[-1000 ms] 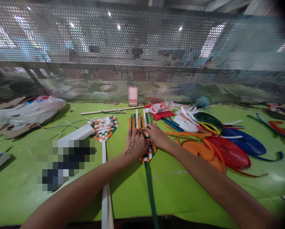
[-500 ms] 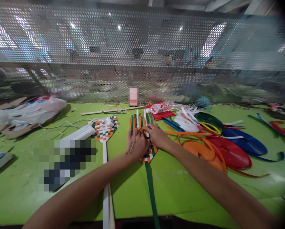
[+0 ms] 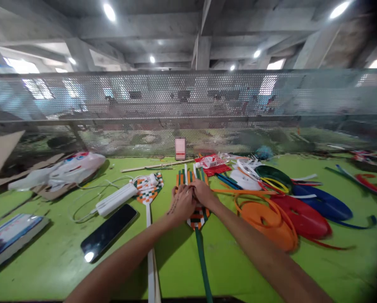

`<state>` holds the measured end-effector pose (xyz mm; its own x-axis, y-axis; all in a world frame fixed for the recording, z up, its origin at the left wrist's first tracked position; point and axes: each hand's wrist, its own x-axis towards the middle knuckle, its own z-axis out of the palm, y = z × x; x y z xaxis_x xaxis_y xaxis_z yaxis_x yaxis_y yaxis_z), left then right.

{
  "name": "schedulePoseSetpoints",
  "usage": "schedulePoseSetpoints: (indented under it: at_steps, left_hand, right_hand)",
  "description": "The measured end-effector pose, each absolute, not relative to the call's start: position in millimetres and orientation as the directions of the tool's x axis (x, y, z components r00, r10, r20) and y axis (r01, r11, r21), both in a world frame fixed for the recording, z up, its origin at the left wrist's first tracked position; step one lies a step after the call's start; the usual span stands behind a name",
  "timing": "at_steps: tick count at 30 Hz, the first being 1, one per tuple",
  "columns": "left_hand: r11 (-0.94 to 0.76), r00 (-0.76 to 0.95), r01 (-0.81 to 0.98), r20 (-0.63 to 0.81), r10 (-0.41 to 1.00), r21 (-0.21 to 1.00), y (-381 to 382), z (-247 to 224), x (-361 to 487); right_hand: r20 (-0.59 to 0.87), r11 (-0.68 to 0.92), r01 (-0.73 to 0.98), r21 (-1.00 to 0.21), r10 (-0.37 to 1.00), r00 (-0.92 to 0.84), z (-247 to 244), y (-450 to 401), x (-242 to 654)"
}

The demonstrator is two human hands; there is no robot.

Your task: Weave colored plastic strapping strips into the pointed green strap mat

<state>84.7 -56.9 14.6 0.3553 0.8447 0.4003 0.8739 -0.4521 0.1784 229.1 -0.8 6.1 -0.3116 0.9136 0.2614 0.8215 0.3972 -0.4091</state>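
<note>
A part-woven piece of orange, white and green flat strips (image 3: 198, 218) lies in front of me, with loose strip ends pointing away and a green strip (image 3: 202, 261) running toward me. My left hand (image 3: 182, 203) rests on its left side with bent fingers, gripping the weave. From the right, my right hand (image 3: 203, 193) meets it, closed, with fingertips pressed together at the weave. An orange strip (image 3: 229, 191) stretches from beside my right hand to the right. What exactly the fingertips pinch is hidden.
A finished-looking woven piece (image 3: 148, 194) with a white strip lies left, beside a white power strip (image 3: 116, 202) and a phone (image 3: 109, 232). At right are orange (image 3: 260, 216), red (image 3: 298, 216) and blue coils (image 3: 325, 202). A perforated metal screen (image 3: 238, 101) stands behind.
My view has tilted upward, showing more ceiling. Both hands stay on the weave; the right hand's fingers have drawn in more closely against the left hand.
</note>
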Motion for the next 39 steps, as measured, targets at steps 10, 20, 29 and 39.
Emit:
schedulePoseSetpoints:
  at_steps: [10, 20, 29, 39]
  left_hand:
    - [-0.495, 0.451, 0.868, 0.367, 0.814, 0.031, -58, 9, 46]
    - [-0.508, 0.453, 0.86, 0.39, 0.802, 0.044, -59, -1, 50]
    - [-0.491, 0.414, 0.862, 0.385, 0.825, 0.127, -57, -7, 47]
    - [-0.471, 0.394, 0.864, 0.344, 0.852, 0.179, -55, -8, 49]
  right_hand:
    - [0.247, 0.431, 0.888, -0.164, 0.889, -0.386, -6, -7, 223]
    - [0.211, 0.415, 0.902, -0.117, 0.898, -0.386, -5, -9, 222]
    - [0.227, 0.413, 0.897, -0.16, 0.899, -0.373, -7, -8, 223]
    - [0.24, 0.406, 0.909, -0.1, 0.896, -0.374, -8, -8, 224]
